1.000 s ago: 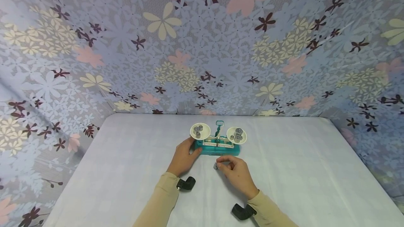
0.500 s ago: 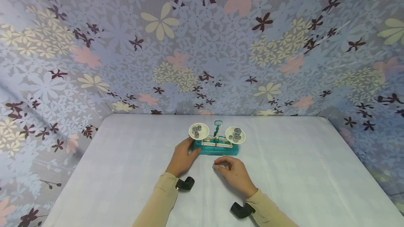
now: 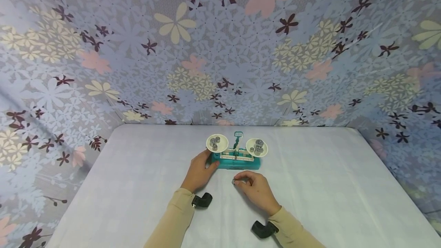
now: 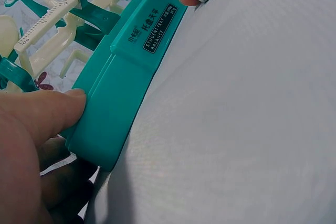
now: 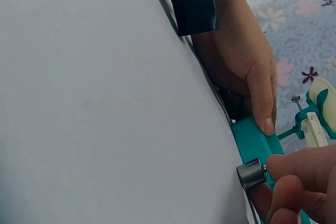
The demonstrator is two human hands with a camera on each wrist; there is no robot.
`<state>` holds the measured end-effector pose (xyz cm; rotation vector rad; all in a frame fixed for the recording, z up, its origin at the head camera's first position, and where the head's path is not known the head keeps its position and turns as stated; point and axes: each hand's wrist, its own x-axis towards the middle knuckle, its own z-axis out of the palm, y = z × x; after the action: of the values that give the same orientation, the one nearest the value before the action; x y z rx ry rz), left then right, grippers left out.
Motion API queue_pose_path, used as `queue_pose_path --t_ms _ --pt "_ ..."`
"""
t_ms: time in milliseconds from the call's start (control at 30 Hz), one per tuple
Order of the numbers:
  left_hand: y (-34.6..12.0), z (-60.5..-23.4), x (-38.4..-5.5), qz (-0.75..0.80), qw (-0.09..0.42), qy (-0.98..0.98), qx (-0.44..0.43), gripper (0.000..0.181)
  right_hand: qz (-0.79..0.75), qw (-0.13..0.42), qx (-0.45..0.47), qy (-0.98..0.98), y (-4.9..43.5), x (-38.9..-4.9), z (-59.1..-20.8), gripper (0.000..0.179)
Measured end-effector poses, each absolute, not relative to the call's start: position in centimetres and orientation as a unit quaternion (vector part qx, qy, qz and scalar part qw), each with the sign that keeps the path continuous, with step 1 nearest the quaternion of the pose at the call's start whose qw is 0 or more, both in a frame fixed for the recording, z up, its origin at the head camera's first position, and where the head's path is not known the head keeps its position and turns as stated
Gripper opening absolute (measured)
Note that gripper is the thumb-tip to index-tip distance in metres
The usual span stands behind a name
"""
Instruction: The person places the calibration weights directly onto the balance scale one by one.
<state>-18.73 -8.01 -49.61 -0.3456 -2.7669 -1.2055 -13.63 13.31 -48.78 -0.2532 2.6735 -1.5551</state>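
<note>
A teal tray balance (image 3: 237, 164) with two cream pans stands on the table. My left hand (image 3: 199, 172) grips its left end; in the left wrist view the thumb (image 4: 55, 109) lies on the teal base (image 4: 110, 114) and the other fingers sit around the end. In front of the balance, my right hand (image 3: 256, 191) pinches a small metal weight (image 5: 251, 173) by its knob, between thumb and fingertips. The left pan (image 3: 223, 140) carries 3 metal weights (image 3: 214, 147). Several more weights (image 3: 259, 143) sit together in the right pan (image 3: 250, 144).
A white cloth covers the table (image 3: 327, 186) on all sides of the balance. Flower-patterned fabric (image 3: 206, 49) rises behind it and at both sides. Black wrist cameras (image 3: 264, 229) are strapped over both beige sleeves.
The head view has shifted very slightly. My right fingers now cover a little more of the pinched weight. My left hand and the balance keep their places.
</note>
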Motion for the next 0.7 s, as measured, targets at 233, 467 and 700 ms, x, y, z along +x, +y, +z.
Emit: queue_pose_path --t_ms 233,467,700 --pt "-8.01 -49.70 -18.78 -0.391 0.047 -0.913 -0.111 0.060 -0.499 0.015 -0.087 0.862 13.32 -13.64 -48.93 0.011" --pt "-8.04 -49.80 -18.75 -0.390 0.050 -0.913 -0.112 0.060 -0.493 0.001 -0.095 0.865 13.22 -13.66 -49.22 0.011" --pt "-8.00 -49.75 -18.75 -0.390 0.047 -0.913 -0.113 0.060 -0.488 -0.003 -0.098 0.868 13.23 -13.55 -49.14 0.011"
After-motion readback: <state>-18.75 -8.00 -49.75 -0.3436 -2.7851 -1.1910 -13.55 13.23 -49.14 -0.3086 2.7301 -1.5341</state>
